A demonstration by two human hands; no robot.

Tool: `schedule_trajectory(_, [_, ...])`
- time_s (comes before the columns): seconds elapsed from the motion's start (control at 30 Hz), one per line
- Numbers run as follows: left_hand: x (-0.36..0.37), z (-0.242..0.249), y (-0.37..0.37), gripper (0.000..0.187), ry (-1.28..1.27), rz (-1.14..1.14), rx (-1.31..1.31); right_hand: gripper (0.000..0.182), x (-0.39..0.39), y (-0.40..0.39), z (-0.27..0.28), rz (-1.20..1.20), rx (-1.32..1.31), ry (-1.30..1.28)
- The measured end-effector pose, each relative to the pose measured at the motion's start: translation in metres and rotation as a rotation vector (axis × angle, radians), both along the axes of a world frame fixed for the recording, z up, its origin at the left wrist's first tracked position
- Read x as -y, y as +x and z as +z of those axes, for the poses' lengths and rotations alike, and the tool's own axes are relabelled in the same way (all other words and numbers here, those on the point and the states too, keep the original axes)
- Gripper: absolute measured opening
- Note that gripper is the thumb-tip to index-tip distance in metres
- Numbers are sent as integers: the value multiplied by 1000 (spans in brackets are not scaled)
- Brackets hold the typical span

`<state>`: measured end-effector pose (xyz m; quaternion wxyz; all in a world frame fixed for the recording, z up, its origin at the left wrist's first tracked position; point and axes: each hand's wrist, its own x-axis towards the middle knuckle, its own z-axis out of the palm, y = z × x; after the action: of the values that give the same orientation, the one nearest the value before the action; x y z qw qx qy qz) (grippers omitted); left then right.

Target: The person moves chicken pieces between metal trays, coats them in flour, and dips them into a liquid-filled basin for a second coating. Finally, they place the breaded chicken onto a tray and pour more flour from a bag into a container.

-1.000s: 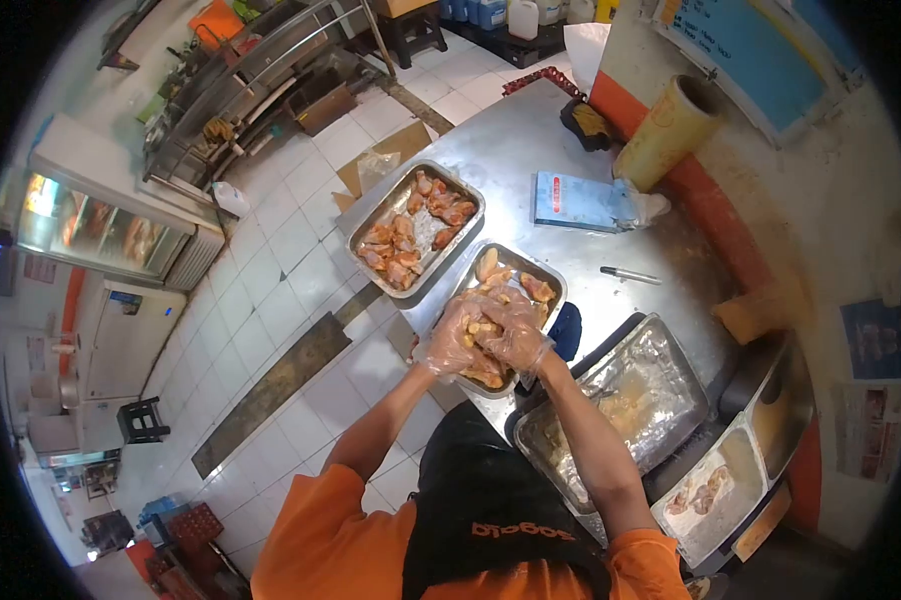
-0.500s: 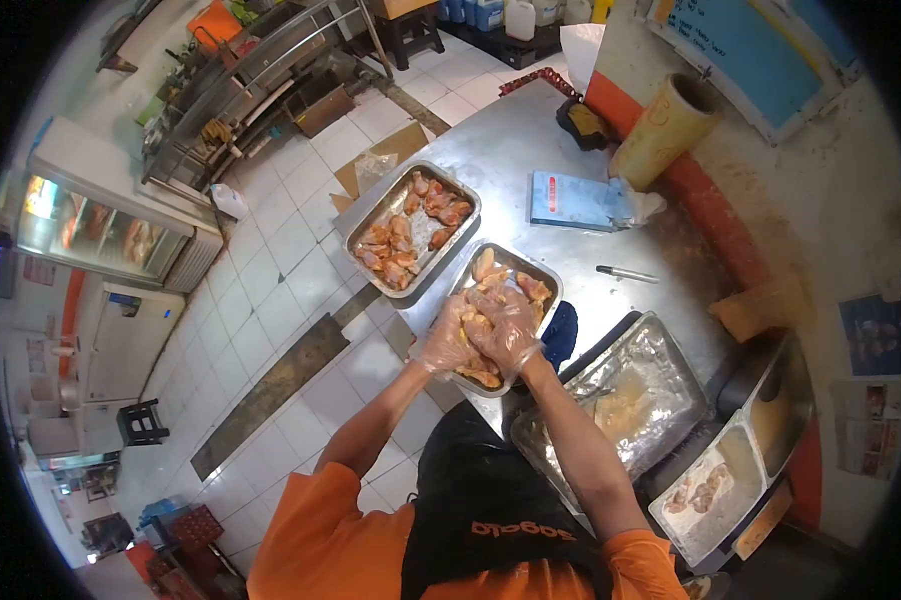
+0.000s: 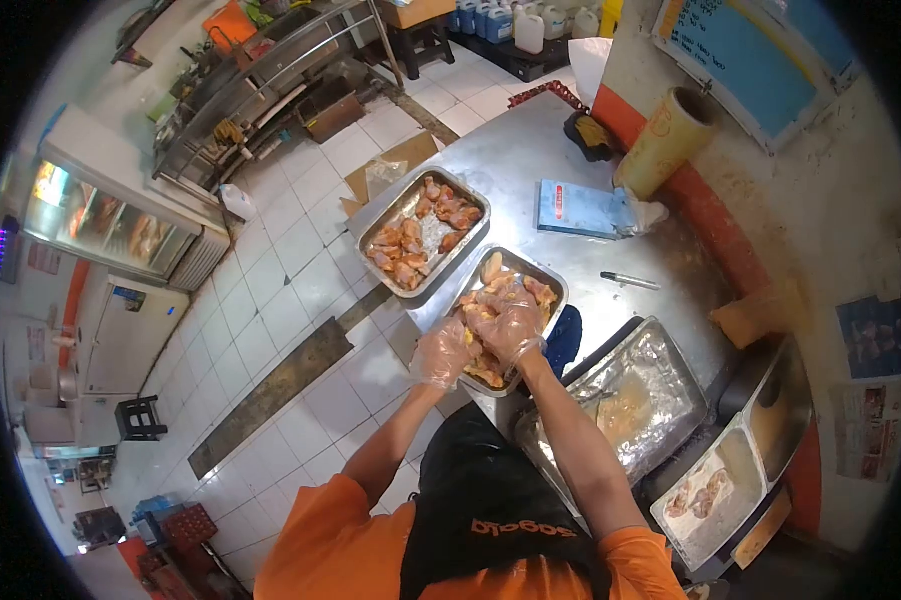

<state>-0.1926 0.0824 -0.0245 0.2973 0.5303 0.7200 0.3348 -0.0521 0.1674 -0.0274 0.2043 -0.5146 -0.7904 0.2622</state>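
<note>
Both my hands wear clear plastic gloves and work in a metal tray (image 3: 560, 283) of raw, seasoned chicken pieces (image 3: 485, 370). My left hand (image 3: 444, 352) is at the tray's left side, its fingers curled round chicken. Over the middle of the tray, my right hand (image 3: 508, 322) bends its fingers onto the pieces; its fingertips are partly hidden. Just beyond stands a second metal tray (image 3: 366, 262) with darker, reddish chicken pieces (image 3: 402, 245), grouped at its two ends with bare metal between.
On the steel table (image 3: 580, 265) lie a blue box (image 3: 578, 208), a marker (image 3: 630, 281) and a dark blue cloth (image 3: 565, 338). To the right are a large wet tray (image 3: 660, 400) and a white-dusted bin (image 3: 705, 505) with some pieces. A wrap roll (image 3: 667, 142) leans by the wall.
My left hand has drawn back slightly to the left, away from my right hand. My right hand stays over the chicken in the near tray. The whole view has shifted a little.
</note>
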Motion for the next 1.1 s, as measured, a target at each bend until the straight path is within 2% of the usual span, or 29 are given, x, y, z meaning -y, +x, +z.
schedule_trajectory(0.1, [6, 0, -5, 34, -3, 2, -73, 53, -5, -8, 26, -21, 109, -193])
schedule_trajectory(0.17, [3, -34, -16, 34, 168, -117, -291, 54, -8, -11, 29, -49, 155, -274])
schedule_trajectory(0.2, [0, -34, -17, 34, 255, -177, -400, 54, -7, -11, 33, -66, 136, -291])
schedule_trajectory(0.27, [0, -35, -16, 39, 173, -190, -404, 55, -5, -13, 44, -101, 94, -322])
schedule_trajectory(0.37, [3, -31, -15, 38, 88, -249, -475, 50, 5, -13, 64, -148, 88, -263])
schedule_trajectory(0.47, [8, -43, -16, 36, 131, -285, -496, 41, 6, 0, 4, -36, 30, -10])
schedule_trajectory(0.5, [12, -45, -15, 36, 155, -291, -490, 40, 13, -5, 5, -144, 33, 109])
schedule_trajectory(0.57, [8, -49, -14, 42, 108, -339, -504, 49, 23, -13, 8, -273, -9, 18])
schedule_trajectory(0.63, [4, -48, -8, 51, 61, -287, -501, 60, 32, -12, 25, -333, -35, -35])
schedule_trajectory(0.7, [4, -36, -1, 64, -8, -192, -453, 70, 41, -10, 34, -325, -50, -57])
schedule_trajectory(0.8, [-7, 6, 0, 88, -167, -219, -267, 79, 36, -11, -7, -245, -36, -129])
schedule_trajectory(0.9, [-17, -15, -17, 87, -274, -295, -228, 86, 31, -4, -19, -168, -96, -229])
schedule_trajectory(0.97, [-21, -50, -24, 88, -142, -339, -141, 87, 27, 1, -33, -141, -318, -250])
schedule_trajectory(1.0, [-22, -47, -22, 88, -81, -367, -96, 87, 28, 2, -30, -134, -428, -264])
schedule_trajectory(1.1, [-23, -33, -14, 85, -195, -297, 141, 84, 26, 15, -20, -81, -517, -338])
